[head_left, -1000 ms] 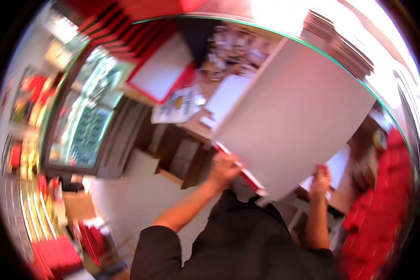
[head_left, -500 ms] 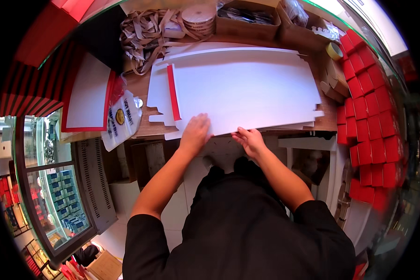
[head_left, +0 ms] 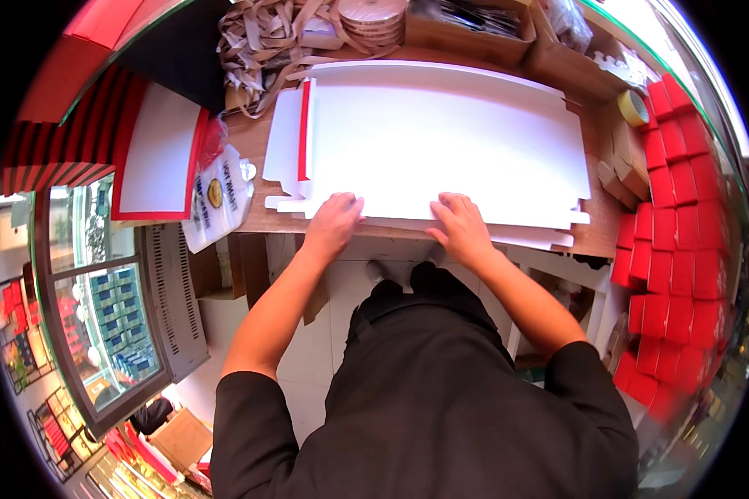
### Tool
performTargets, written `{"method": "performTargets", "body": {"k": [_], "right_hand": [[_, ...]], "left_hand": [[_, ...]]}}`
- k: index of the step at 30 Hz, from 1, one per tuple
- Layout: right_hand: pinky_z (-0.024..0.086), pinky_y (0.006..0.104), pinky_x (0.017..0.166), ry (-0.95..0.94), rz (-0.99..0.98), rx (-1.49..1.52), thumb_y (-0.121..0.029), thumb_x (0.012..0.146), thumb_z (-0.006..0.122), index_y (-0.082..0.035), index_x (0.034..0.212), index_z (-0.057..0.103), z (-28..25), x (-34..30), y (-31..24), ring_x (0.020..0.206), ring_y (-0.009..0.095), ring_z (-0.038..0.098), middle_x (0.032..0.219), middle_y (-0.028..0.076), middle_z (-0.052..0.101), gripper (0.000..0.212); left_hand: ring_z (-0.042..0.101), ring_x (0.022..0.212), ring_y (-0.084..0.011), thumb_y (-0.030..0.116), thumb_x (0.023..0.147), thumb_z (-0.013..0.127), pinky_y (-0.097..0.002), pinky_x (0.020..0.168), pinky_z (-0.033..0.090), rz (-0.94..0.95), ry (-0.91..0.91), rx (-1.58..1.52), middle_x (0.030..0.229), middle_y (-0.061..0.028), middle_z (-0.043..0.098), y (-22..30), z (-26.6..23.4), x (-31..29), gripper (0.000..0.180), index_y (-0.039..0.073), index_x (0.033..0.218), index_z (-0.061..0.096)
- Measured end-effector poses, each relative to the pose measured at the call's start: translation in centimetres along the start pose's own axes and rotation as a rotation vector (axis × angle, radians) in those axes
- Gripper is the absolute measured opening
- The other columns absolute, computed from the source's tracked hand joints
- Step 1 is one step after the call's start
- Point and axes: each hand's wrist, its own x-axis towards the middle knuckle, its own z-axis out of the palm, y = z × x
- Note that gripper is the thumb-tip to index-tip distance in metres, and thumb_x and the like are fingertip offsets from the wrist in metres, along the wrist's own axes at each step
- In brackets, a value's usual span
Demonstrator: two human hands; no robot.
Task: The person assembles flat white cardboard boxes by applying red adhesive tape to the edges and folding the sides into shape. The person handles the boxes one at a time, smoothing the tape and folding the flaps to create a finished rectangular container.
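A large white cardboard box blank [head_left: 441,141] with notched corners lies on the wooden table, its far edge flap raised. Near its left end a narrow folded flap shows a red face [head_left: 305,137]. My left hand [head_left: 334,224] is closed on the near edge toward the left corner. Further right along that same edge, my right hand [head_left: 462,226] pinches the cardboard, fingers on top and thumb toward me. Another white sheet [head_left: 541,237] sticks out beneath the blank.
Beige ribbon [head_left: 254,50] and a ribbon roll [head_left: 373,21] sit behind the blank. A red-rimmed white panel [head_left: 160,154] and plastic bag [head_left: 220,200] lie left. Stacked red boxes [head_left: 674,224], brown cartons [head_left: 624,162] and a tape roll [head_left: 632,108] stand right.
The near edge of the blank has come up under both hands. My right hand has shifted right and turned over the edge; my left has moved slightly left. The view has shifted a little.
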Motion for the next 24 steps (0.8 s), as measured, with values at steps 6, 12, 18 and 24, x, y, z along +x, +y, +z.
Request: {"method": "performTargets", "body": {"k": [6, 12, 18, 24], "right_hand": [[0.047, 0.0419, 0.079, -0.330, -0.070, 0.070, -0.008, 0.082, 0.056, -0.004, 0.093, 0.062, 0.0, 3.0, 4.3, 0.098, 0.033, 0.058, 0.098, 0.016, 0.062, 0.013], [0.048, 0.0444, 0.072, -0.518, 0.107, -0.070, -0.016, 0.088, 0.055, -0.004, 0.089, 0.061, -1.8, 6.7, 4.3, 0.082, 0.037, 0.060, 0.081, 0.016, 0.063, 0.013], [0.048, 0.0405, 0.073, -0.241, -0.078, -0.075, -0.007, 0.082, 0.062, -0.004, 0.091, 0.061, -4.5, 0.4, 6.4, 0.092, 0.032, 0.056, 0.094, 0.013, 0.059, 0.009], [0.048, 0.0389, 0.071, -0.258, -0.018, -0.094, -0.003, 0.082, 0.060, -0.003, 0.092, 0.060, -3.1, 1.1, 5.0, 0.085, 0.032, 0.057, 0.090, 0.012, 0.059, 0.010]], "left_hand": [[0.057, 0.086, -0.0319, 0.008, 0.083, 0.061, -0.0395, 0.076, 0.047, -0.123, -0.061, -0.047, 0.091, -0.0129, 0.060, -2.1, 0.8, 1.3, 0.008, 0.004, 0.087, 0.057], [0.064, 0.073, -0.0313, 0.037, 0.086, 0.061, -0.0425, 0.064, 0.050, -0.285, -0.128, 0.175, 0.071, -0.0124, 0.063, -3.4, 0.3, 4.1, 0.031, 0.008, 0.075, 0.059], [0.059, 0.067, -0.0221, 0.039, 0.083, 0.064, -0.0340, 0.060, 0.050, -0.052, 0.035, 0.200, 0.067, -0.0054, 0.056, -4.1, 0.6, 1.8, 0.032, 0.010, 0.069, 0.057], [0.058, 0.068, -0.0219, 0.037, 0.082, 0.065, -0.0332, 0.061, 0.049, -0.113, 0.053, 0.230, 0.067, -0.0055, 0.055, -5.3, -0.5, 0.3, 0.032, 0.009, 0.070, 0.056]]}}
